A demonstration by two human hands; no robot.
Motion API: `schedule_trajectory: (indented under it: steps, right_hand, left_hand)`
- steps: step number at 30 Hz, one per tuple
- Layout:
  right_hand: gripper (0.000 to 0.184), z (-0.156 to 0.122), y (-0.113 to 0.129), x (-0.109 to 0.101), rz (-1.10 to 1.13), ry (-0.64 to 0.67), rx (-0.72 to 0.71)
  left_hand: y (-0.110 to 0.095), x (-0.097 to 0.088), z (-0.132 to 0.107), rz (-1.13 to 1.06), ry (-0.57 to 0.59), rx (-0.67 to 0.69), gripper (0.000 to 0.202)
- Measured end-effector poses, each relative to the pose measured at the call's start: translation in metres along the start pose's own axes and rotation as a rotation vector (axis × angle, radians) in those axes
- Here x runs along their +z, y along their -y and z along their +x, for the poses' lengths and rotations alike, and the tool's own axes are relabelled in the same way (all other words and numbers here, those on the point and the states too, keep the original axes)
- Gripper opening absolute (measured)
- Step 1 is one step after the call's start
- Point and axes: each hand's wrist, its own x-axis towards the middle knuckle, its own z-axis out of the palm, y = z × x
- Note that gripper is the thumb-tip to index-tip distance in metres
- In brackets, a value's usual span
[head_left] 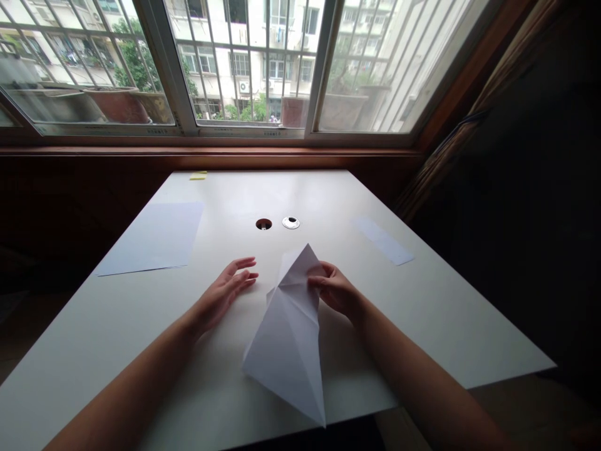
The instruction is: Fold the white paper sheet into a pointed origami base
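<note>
A folded sheet of white paper [290, 341] stands tilted over the near middle of the table, its creases showing and one pointed corner toward the front edge. My right hand [335, 289] pinches its right side near the upper point, thumb in front and the other fingers partly hidden behind. To the left, apart from the paper, my left hand [228, 289] hovers with its fingers spread and nothing in them. Part of the paper's far side is hidden behind its front fold.
The white table [225, 232] carries a stack of paper [154, 238] at left, a paper strip [384, 241] at right and yellow sticky notes [198, 175] at the back. A cable hole [263, 223] lies beside its round cover [291, 222]. A barred window [248, 69] is beyond.
</note>
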Motion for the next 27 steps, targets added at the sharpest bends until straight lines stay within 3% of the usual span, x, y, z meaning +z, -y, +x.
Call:
schedule_trajectory:
  steps: [4, 9, 15, 19, 24, 27]
  right_hand:
    - [0.037, -0.001, 0.004, 0.005, -0.032, -0.023, -0.003]
    - [0.037, -0.001, 0.006, 0.005, -0.028, -0.038, 0.009]
    - [0.039, -0.002, 0.006, 0.005, -0.002, 0.045, 0.048]
    - [0.045, -0.001, 0.005, 0.008, -0.009, -0.014, 0.022]
    - [0.073, 0.001, 0.006, 0.008, 0.009, -0.125, -0.028]
    - [0.090, 0.003, 0.005, 0.007, 0.028, -0.173, -0.039]
  left_hand:
    - [-0.006, 0.008, -0.007, -0.078, 0.149, -0.151, 0.053]
    - [-0.006, 0.006, -0.010, -0.103, 0.205, -0.233, 0.071]
    - [-0.010, 0.007, -0.014, -0.105, 0.297, -0.302, 0.085]
    - [-0.013, 0.005, -0.013, -0.167, 0.221, -0.241, 0.088]
    - [-0.015, -0.005, -0.010, -0.179, 0.112, -0.132, 0.096]
    - [-0.011, -0.007, -0.008, -0.154, 0.077, -0.134, 0.081]
